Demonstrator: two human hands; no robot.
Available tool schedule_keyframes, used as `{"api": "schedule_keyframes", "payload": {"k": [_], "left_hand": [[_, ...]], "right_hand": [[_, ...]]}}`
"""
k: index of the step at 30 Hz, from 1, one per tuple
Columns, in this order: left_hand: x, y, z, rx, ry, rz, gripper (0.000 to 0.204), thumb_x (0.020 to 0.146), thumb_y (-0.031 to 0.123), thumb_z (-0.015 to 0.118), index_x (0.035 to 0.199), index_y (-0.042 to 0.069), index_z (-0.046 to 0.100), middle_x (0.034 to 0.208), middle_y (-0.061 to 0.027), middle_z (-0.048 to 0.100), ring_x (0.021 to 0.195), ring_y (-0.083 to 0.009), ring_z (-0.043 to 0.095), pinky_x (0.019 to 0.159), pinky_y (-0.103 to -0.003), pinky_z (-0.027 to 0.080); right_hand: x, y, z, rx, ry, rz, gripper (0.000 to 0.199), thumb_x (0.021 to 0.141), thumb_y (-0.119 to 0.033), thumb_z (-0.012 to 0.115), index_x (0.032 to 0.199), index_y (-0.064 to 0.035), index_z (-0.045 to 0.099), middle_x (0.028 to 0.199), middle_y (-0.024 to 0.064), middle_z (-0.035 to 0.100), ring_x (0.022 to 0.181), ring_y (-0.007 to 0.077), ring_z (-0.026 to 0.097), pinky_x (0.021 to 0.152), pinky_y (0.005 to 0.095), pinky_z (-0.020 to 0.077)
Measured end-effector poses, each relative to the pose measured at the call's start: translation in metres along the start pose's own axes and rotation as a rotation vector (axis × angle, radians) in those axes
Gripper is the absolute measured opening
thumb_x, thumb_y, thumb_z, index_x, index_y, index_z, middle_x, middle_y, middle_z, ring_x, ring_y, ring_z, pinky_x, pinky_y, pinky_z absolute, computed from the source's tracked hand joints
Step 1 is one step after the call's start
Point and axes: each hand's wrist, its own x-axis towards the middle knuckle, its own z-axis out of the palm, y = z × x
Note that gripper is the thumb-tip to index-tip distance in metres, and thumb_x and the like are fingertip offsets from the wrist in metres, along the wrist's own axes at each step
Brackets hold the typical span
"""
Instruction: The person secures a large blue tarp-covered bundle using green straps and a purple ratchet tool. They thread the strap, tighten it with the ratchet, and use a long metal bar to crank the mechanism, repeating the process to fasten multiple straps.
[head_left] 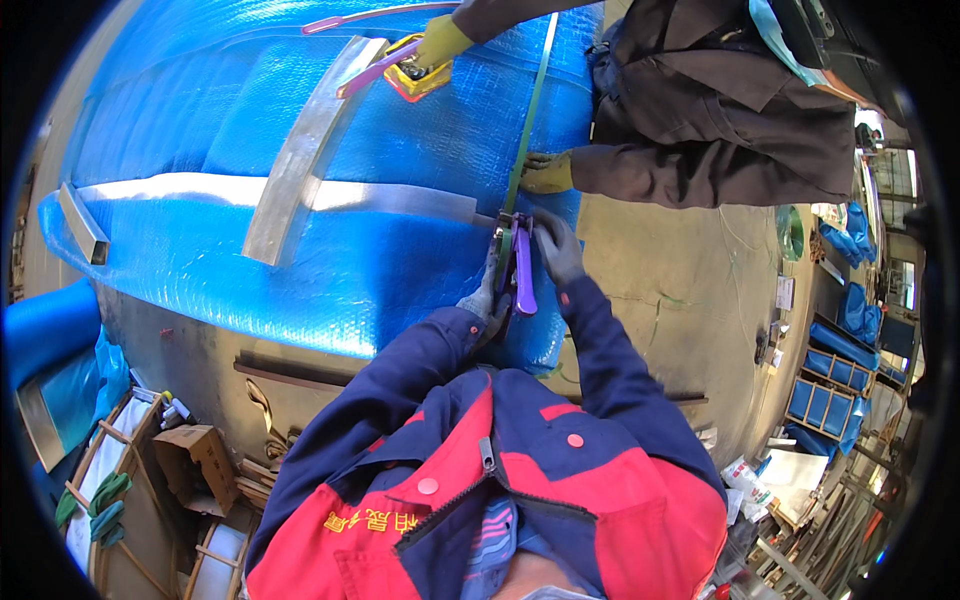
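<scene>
My navy-and-red jacket fills the near edge, and past it both my sleeves reach to the near right end of a blue-wrapped bundle. There the purple-handled tool stands between my grey-gloved hands, its long axis running near to far, roughly in line with the green strap that stretches away over the wrap, slanting slightly right at its far end. My left hand is the nearer to it: its fingers are partly bent along the tool's left side, though I cannot tell how firmly they close on it. My right hand lies just right of the tool's far end, half curled; I cannot tell whether it has hold of anything. Counting: one tool between my hands, one green strap, two metal channels on the bundle, one long and one short at the left, and one yellow box farther off with a purple handle beside it. A co-worker at the right shows two yellow-gloved hands: the near glove beside the strap, the far glove at the box.
</scene>
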Motion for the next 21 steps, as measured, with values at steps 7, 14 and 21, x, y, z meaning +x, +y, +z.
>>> {"api": "schedule_keyframes", "payload": {"k": [7,14,21], "left_hand": [[0.020,-0.028,0.024,-0.086,0.062,0.185,0.078,0.101,0.024,0.054,0.162,0.013,0.007,0.150,-0.0203,0.045,0.133,-0.0360,0.050,0.114,-0.038,0.038],[0.043,-0.053,0.045,-1.334,-0.143,-0.207,0.061,0.108,0.036,0.048,0.160,0.016,0.024,0.152,-0.0101,0.041,0.140,-0.0208,0.041,0.119,-0.031,0.032],[-0.004,-0.007,0.010,0.070,0.012,-0.021,0.091,0.099,0.030,0.058,0.164,0.015,-0.004,0.127,-0.0301,0.061,0.106,-0.0446,0.067,0.094,-0.046,0.051]], "right_hand": [[-0.094,-0.106,-0.018,-0.214,0.027,-0.451,0.067,0.076,-0.014,0.083,0.137,-0.0066,0.055,0.131,0.0173,0.063,0.128,0.0416,0.055,0.112,0.0485,0.0400],[-0.066,-0.106,0.041,0.028,0.298,-0.407,0.024,0.084,-0.009,0.081,0.105,-0.0056,0.069,0.100,0.0127,0.071,0.089,0.0286,0.070,0.079,0.0354,0.0562],[-0.057,-0.112,0.025,0.263,0.209,-0.103,0.009,0.089,-0.001,0.071,0.097,-0.0029,0.068,0.088,0.0078,0.071,0.082,0.0151,0.068,0.076,0.0298,0.0548]]}}
